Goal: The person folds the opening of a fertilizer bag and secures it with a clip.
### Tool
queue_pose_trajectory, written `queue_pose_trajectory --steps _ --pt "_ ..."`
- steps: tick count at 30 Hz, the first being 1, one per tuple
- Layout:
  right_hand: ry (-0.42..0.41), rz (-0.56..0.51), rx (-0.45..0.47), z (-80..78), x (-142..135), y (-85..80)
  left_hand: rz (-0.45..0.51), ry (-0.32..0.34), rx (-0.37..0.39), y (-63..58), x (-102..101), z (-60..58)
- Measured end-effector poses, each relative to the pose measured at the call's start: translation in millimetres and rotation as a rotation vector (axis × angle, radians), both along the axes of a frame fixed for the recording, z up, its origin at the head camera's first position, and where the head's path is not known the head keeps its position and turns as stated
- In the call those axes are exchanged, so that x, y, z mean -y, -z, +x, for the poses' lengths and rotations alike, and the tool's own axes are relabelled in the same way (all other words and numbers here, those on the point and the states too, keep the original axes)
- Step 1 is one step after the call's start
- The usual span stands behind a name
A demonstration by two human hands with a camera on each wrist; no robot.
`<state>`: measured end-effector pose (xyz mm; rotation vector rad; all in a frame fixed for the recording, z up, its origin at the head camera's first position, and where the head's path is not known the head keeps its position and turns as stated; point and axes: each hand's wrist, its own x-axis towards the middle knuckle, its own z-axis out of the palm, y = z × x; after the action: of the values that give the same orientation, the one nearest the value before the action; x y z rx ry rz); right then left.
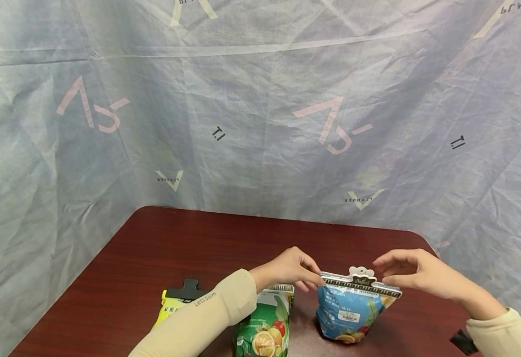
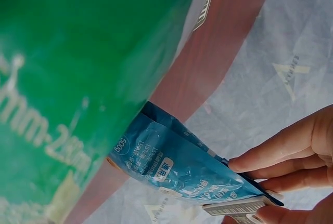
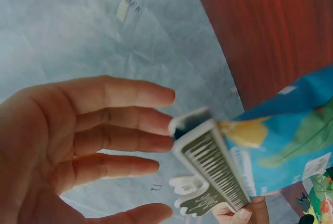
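Note:
A blue snack-style bag [image 1: 347, 307] with fruit printed on it stands on the table at front right, its top closed by a wide white bag clip [image 1: 362, 283] with a scalloped tab. My left hand [image 1: 291, 268] pinches the left end of the clip and bag top between thumb and fingers. At the other end is my right hand [image 1: 427, 275], its fingers spread and relaxed around the clip's corner. In the right wrist view those fingers [image 3: 122, 135] are extended beside the clip [image 3: 213, 161], with nothing gripped.
A green bag [image 1: 260, 317] with a similar clip stands left of the blue one, partly behind my left sleeve. Farther left is a yellow bag [image 1: 169, 305] with a black clip [image 1: 190, 288]. A dark object [image 1: 462, 342] lies by my right sleeve. Grey cloth [image 1: 260, 124] hangs behind the table.

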<state>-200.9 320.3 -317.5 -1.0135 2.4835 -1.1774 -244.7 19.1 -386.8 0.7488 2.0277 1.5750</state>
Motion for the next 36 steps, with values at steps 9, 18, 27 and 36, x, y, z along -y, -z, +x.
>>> queue_pose_trajectory --steps 9,18,27,36 --pt "0.047 -0.118 0.029 8.1 -11 28.6 0.001 -0.002 -0.004 0.5 0 0.6" --pt "0.089 -0.184 0.031 11.3 -13 49.0 0.015 -0.004 -0.009 2.8 -1 0.1" --pt "0.172 -0.231 0.055 14.4 -10 60.8 0.011 -0.013 -0.016 2.6 -1 -0.3" --pt "0.256 -0.252 0.120 16.5 -6 70.0 0.016 -0.013 -0.006 4.3 -1 -1.1"
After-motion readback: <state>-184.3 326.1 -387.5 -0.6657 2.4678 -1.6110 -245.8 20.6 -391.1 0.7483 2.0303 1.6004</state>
